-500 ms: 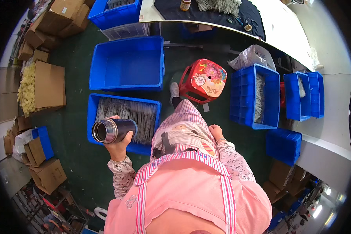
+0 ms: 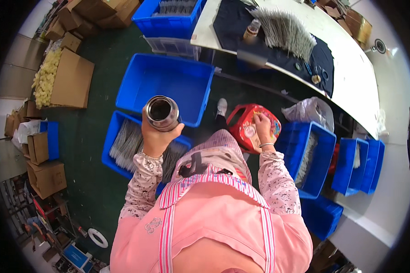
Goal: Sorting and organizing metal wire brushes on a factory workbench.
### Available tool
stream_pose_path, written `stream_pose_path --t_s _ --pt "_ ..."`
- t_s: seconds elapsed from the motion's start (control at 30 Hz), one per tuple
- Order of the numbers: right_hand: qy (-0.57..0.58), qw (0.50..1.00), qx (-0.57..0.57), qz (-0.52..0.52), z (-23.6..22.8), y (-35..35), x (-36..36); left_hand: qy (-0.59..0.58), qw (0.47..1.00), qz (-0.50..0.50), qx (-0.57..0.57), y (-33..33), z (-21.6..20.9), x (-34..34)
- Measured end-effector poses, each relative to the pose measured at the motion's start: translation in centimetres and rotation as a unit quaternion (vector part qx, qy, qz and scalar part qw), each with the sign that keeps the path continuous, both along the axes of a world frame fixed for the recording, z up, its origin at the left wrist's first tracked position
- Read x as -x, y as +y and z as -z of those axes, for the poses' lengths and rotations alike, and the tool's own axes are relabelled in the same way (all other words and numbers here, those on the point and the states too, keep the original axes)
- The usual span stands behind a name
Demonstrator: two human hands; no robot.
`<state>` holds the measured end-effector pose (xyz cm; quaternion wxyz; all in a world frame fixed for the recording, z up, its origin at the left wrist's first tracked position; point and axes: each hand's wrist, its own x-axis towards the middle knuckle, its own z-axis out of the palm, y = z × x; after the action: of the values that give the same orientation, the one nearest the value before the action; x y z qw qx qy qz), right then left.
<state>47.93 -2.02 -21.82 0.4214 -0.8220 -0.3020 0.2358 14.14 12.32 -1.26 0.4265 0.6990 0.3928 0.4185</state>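
Note:
My left hand (image 2: 156, 142) is wrapped round an uncapped steel thermos flask (image 2: 169, 121). The flask is upright, its round mouth facing up, with a dark inside whose contents I cannot make out. Beneath that arm is a blue bin (image 2: 105, 157) of thin grey wire-like bristles. My right hand (image 2: 264, 129) reaches over a red plastic stool (image 2: 247, 133) with a floral top. Its fingers are bent and drawn together; whatever they may hold is hidden. From this view I cannot tell whether they touch the stool.
An empty blue bin (image 2: 143, 73) lies ahead on the left. Across the front runs a white table (image 2: 351, 68) with a dark cloth, a grey bristle bundle (image 2: 284, 34) and a glass jar (image 2: 251, 31). More blue bins (image 2: 316, 159) stand at right, cardboard boxes (image 2: 73, 79) at left.
My left hand has raised the thermos flask forward and to the right, turning it from tilted to upright. My right hand has moved from my side forward over the stool. The view has turned.

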Motion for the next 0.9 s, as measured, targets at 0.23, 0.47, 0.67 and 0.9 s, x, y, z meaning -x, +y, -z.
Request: stream_pose_path --t_s 0.23,0.47,0.67,0.9 --pt "-0.047 0.986 -0.142 0.067 -1.4 21.0 -10.6 0.030 0.999 0.017 -0.025 11.2 2.7 -13.3" --pt "-0.066 0.982 -0.157 0.081 -0.8 33.7 -16.9 0.035 0.997 0.063 -0.020 20.9 3.7 -24.5" --pt "0.001 0.981 -0.178 0.082 1.6 36.9 -18.3 0.042 0.995 0.094 0.002 25.8 6.1 -28.8" --pt "0.006 0.968 -0.227 0.103 3.8 38.6 -18.0 0.069 0.994 0.086 -0.005 28.4 8.7 -30.4"
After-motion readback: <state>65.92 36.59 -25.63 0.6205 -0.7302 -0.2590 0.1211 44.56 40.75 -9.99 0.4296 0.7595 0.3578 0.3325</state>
